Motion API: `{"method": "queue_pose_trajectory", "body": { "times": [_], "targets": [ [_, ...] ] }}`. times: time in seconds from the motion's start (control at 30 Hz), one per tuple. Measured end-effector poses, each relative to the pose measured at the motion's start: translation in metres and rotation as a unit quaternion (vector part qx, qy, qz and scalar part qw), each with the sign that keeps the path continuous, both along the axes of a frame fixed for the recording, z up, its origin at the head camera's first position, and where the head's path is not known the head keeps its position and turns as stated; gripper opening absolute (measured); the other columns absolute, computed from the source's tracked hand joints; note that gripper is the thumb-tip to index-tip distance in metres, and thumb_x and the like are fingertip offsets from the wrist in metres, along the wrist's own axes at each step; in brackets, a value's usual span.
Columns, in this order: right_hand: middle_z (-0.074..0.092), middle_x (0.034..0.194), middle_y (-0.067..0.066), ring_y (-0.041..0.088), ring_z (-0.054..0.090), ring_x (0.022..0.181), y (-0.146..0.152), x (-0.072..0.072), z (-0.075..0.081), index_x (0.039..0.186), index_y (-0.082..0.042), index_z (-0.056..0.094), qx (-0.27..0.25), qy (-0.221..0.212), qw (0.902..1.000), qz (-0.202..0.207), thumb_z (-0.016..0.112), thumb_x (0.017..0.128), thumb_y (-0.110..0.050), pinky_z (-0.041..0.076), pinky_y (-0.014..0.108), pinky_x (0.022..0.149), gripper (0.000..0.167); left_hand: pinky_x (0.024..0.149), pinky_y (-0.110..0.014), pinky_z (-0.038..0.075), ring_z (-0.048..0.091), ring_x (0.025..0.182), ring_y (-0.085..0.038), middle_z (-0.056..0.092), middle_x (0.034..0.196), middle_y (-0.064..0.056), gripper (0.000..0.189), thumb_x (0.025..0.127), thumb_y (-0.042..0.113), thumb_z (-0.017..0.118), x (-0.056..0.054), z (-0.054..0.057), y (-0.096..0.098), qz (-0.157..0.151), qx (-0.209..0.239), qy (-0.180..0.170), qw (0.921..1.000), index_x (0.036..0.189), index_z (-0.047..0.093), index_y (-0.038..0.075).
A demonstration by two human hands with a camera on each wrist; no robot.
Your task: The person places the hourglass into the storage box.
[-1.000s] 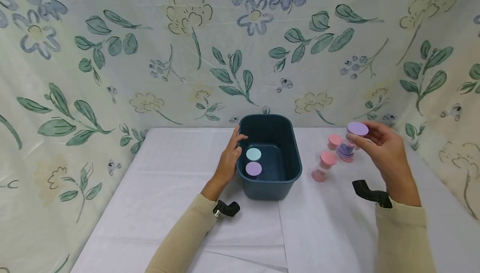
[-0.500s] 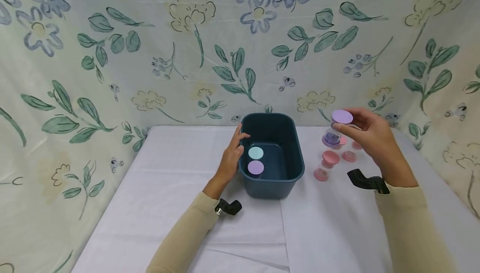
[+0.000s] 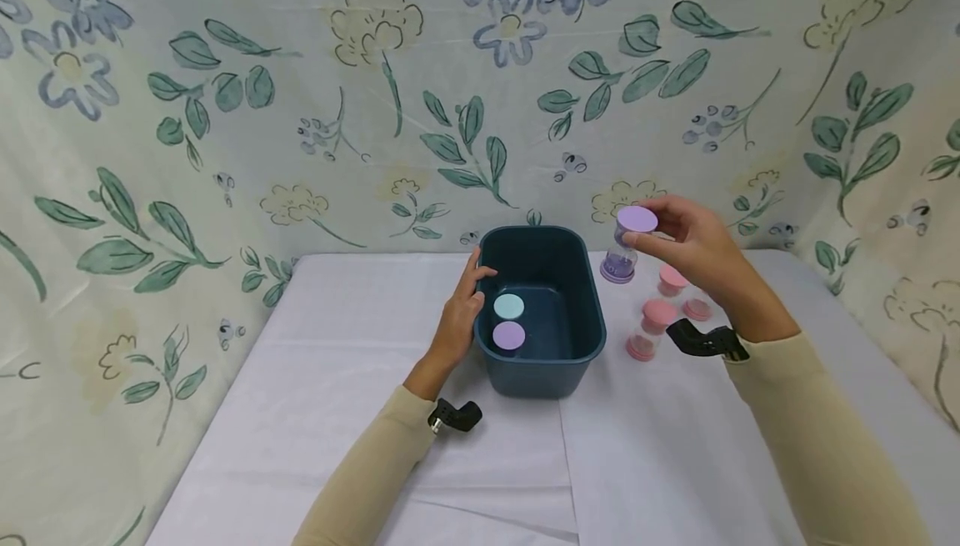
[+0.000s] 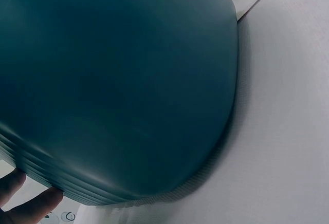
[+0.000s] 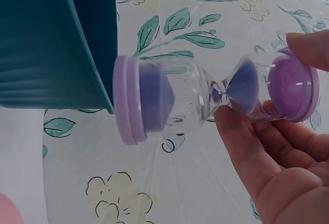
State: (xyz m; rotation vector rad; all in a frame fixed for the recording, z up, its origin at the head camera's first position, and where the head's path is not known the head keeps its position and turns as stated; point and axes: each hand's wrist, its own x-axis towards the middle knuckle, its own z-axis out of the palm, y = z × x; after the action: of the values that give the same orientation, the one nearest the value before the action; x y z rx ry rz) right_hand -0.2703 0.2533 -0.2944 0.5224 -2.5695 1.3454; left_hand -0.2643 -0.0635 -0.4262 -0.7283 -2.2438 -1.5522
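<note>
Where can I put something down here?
The table is bare left of the left sleeve, and in front of the bin up to the right sleeve. It's crowded right of the bin, around the pink hourglasses.

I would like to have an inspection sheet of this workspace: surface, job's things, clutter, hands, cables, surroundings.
Surface: white cloth, creased.
Job's things: dark teal bin, with a pale-blue cap and a purple cap visible inside; purple hourglass, held near the bin; pink hourglasses, on the cloth to the bin's right.
Clutter: nothing seen.
Left hand: touches the bin's left side.
Right hand: holds the purple hourglass.
Cables: nothing seen.
Surroundings: floral fabric behind and at both sides.
</note>
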Motion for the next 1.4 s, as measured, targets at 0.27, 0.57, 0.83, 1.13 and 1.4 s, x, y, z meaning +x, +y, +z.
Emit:
{"method": "queue_pose_trajectory", "body": {
  "times": [0.27, 0.57, 0.83, 1.13, 1.4],
  "targets": [
    [0.057, 0.121, 0.003, 0.019, 0.056, 0.111, -0.016, -0.008, 0.003, 0.129, -0.01, 0.053, 0.016, -0.013, 0.9994, 0.027, 0.071, 0.087, -0.03, 0.047, 0.017, 0.084, 0.05, 0.115, -0.053, 0.015, 0.011, 0.147, -0.02, 0.013, 0.162, -0.002, 0.041, 0.099, 0.022, 0.03, -0.017, -0.027, -0.003, 0.009, 0.002, 0.022, 0.9997, 0.135, 0.047, 0.011],
    [0.057, 0.118, 0.001, 0.015, 0.054, 0.109, -0.037, -0.017, 0.007, 0.125, -0.012, 0.056, 0.022, -0.017, 0.9972, 0.069, 0.073, 0.085, -0.028, 0.048, 0.018, 0.085, 0.046, 0.115, -0.053, 0.015, 0.01, 0.147, -0.016, 0.012, 0.162, -0.002, 0.04, 0.099, 0.021, 0.03, -0.019, -0.026, -0.005, 0.014, -0.004, 0.015, 0.9998, 0.135, 0.046, 0.015],
    [0.058, 0.116, 0.004, 0.019, 0.054, 0.11, -0.046, -0.031, 0.004, 0.123, -0.009, 0.057, 0.035, -0.026, 0.9935, 0.105, 0.074, 0.084, -0.026, 0.048, 0.045, 0.093, 0.046, 0.114, -0.054, 0.015, 0.009, 0.147, -0.014, 0.011, 0.162, -0.002, 0.041, 0.099, 0.024, 0.03, -0.019, -0.026, -0.005, 0.013, -0.005, 0.014, 0.9998, 0.135, 0.046, 0.014],
    [0.059, 0.114, 0.003, 0.021, 0.054, 0.103, -0.051, -0.048, 0.001, 0.122, -0.014, 0.059, 0.069, -0.049, 0.988, 0.129, 0.076, 0.081, -0.03, 0.049, 0.047, 0.088, 0.047, 0.114, -0.054, 0.017, 0.01, 0.147, -0.015, 0.011, 0.162, 0.002, 0.042, 0.099, 0.029, 0.028, -0.019, -0.026, -0.006, 0.019, -0.015, 0.014, 0.9996, 0.135, 0.045, 0.015],
    [0.059, 0.117, 0.009, 0.029, 0.056, 0.11, -0.057, -0.065, -0.013, 0.121, -0.008, 0.058, 0.094, -0.071, 0.9816, 0.15, 0.075, 0.082, -0.023, 0.048, 0.054, 0.092, 0.045, 0.113, -0.056, 0.017, 0.012, 0.147, -0.019, 0.012, 0.162, -0.002, 0.041, 0.1, 0.03, 0.03, -0.02, -0.027, -0.006, 0.014, -0.005, 0.015, 0.9998, 0.135, 0.046, 0.015]
  ]
}}
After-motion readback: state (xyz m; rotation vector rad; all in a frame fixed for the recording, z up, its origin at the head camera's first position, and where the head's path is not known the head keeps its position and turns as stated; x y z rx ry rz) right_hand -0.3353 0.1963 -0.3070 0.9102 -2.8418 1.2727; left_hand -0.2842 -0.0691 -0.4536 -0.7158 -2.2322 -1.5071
